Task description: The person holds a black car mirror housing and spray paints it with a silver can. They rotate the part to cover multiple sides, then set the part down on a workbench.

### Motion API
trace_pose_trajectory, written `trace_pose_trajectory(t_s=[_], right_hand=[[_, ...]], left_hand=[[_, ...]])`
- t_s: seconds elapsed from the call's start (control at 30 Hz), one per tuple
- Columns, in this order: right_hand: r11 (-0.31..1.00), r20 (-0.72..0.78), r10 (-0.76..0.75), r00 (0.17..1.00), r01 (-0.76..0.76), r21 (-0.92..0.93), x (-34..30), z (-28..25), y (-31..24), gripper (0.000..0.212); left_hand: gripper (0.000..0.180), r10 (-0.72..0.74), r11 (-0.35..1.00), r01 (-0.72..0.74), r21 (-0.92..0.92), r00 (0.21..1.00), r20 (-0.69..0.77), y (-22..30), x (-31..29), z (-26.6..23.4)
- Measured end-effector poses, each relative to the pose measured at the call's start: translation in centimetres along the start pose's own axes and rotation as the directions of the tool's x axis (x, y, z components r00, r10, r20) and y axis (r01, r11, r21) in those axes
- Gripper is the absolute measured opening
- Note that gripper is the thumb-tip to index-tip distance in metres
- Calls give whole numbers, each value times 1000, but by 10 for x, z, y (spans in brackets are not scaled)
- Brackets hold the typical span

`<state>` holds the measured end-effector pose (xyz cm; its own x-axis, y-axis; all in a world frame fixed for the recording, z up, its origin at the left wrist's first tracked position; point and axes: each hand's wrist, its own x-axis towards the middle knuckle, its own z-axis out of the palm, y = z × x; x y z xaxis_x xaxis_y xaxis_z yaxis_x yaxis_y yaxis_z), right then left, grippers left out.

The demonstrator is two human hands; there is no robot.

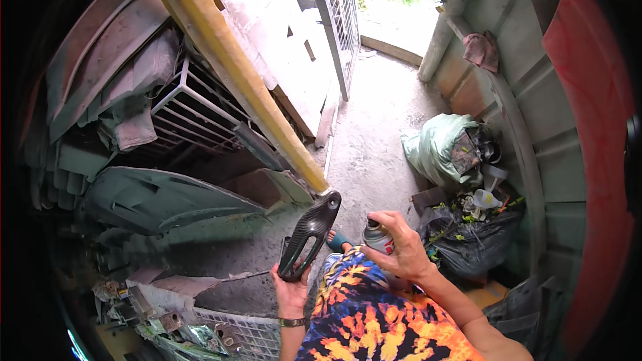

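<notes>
From the head camera we look down at our own two hands in a narrow, cluttered passage with a bare concrete floor [374,140]. Our left hand [291,292], a watch at its wrist, is clenched around the lower end of a dark, curved plastic part [309,232] with a long slot through it; the part stands nearly upright, tilted a little to the right, its rounded top above the hand. Just to its right, our right hand [403,249] grasps a spray can [377,236] from above and the side, fingers bent over its top, and the can's upper end faces the plastic part, near it but not touching. Below both hands we see a bright tie-dye shirt [374,314] in orange, yellow and blue. To the left lie stacked dark panels, a white wire rack [190,110] and a yellow beam [234,67] leaning diagonally. To the right, against a green wall, sit a pale green sack [438,147] and a black bag [468,241] of rubbish.
</notes>
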<state>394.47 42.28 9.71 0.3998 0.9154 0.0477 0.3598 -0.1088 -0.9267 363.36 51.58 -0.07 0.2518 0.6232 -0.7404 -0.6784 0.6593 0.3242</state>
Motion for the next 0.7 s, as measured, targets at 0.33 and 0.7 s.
trace_pose_trajectory(t_s=[0.33,0.7], right_hand=[[996,-28,-85,996,84,-12,13,-8,-28,65],[999,97,2,995,3,-53,10,-3,-20,63]], left_hand=[[46,4,1000,-3,22,1000,-10,2,-10,2],[57,-72,990,88,-114,988,139,9,-12,-7]])
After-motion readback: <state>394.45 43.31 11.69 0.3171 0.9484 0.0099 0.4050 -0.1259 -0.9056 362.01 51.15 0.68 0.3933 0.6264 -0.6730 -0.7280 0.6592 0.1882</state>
